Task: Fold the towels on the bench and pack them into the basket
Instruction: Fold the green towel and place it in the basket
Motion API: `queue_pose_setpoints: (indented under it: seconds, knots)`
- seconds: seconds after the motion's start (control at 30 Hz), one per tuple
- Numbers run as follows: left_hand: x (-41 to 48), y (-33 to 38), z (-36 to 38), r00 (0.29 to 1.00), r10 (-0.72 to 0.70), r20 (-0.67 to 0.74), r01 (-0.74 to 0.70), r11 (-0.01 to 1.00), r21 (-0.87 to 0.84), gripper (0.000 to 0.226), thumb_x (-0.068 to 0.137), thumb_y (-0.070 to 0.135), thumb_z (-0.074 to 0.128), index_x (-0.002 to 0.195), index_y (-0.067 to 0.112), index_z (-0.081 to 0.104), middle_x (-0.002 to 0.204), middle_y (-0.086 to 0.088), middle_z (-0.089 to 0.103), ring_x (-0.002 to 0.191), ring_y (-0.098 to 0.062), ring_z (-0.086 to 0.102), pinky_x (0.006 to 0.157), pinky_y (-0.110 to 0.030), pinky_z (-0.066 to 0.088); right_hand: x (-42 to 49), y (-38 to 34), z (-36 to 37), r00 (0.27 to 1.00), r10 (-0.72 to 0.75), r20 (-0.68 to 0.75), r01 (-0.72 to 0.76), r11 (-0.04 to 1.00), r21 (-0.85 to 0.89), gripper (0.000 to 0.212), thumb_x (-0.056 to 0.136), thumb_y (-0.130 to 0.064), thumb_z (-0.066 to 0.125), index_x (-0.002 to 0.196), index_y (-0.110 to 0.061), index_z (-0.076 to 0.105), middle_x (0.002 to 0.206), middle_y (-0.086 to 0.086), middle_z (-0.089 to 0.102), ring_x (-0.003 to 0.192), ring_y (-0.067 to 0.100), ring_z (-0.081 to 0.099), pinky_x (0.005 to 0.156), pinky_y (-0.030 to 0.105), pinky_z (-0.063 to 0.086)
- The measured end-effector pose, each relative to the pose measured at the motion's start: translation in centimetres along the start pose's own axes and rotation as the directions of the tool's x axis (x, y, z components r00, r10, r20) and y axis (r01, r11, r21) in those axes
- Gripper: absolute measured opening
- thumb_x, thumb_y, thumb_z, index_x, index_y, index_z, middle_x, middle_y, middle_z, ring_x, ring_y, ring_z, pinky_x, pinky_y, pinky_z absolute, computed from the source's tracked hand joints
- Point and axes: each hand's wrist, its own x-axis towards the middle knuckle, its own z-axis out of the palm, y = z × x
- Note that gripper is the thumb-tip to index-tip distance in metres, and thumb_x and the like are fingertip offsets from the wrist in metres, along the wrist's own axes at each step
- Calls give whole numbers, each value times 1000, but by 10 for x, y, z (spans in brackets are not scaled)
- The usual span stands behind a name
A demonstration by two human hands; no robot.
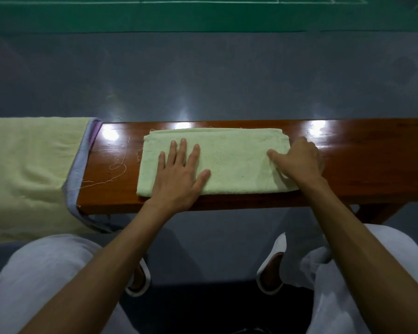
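Wide grey floor (203, 75) fills the far side, with a green court mat (155, 18) and its white lines at the very top. Across the middle runs the glossy wooden bench (372, 160), left to right, with lamp glare on its far edge.

Over on the left end, a big pale yellow towel (29, 169) is draped over the bench and hangs down the near side. A lavender cloth (74, 174) peeks out from under its right edge.

Now the centre of the bench: the folded towel (232, 162), pale green, lies flat as a neat rectangle, long side along the bench, with bare wood on both sides. The 2 hands are on it.

The left hand (179, 179) lies palm down on the left part, fingers (173, 153) straight and spread, thumb out to the right. The right hand (299, 160) is at the right end, thumb (274, 155) lying on top and pointing left, the other fingers curled down over the towel's edge. Their tips are hidden behind the knuckles.

Smallest of all, 1 loose thread (117, 166) curls on the wood between the 2 towels.
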Motion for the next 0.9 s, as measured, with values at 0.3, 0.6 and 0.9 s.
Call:
queue_pose_setpoints:
  seconds: [0.3, 0.6, 0.9]
  knots:
    - [-1, 20, 3, 999, 12, -33, -17, 987, -159, 76, 102, 68, 21, 165, 27, 10, 173, -4, -4, 158, -24, -11, 128, -50, -3, 14, 13, -19, 987, -6, 160, -28, 977, 209, 25, 99, -33, 62, 99, -8, 59, 97, 7, 59, 84, 25, 55, 59, 30, 36]
    - [6, 0, -45, 938, -337, 88, 208, 339, -917, 11, 104, 21, 58, 109, 16, 67, 109, -4, 72, 85, -17, 68, 64, -31, 55, 22, 4, -57, 972, 61, 228, -212, 651, 729, 27, 99, -14, 65, 122, -2, 64, 112, 11, 68, 78, 15, 64, 67, 34, 56]
    - [10, -15, -56, 864, -297, 407, 439, 50, -897, 43, 109, 45, 39, 114, 10, 65, 99, -13, 78, 63, -23, 69, 52, -25, 48, -46, -116, -9, 871, -464, 163, 173, 598, 782, 32, 93, -11, 72, 122, -12, 59, 110, 5, 66, 86, 17, 67, 67, 26, 58]
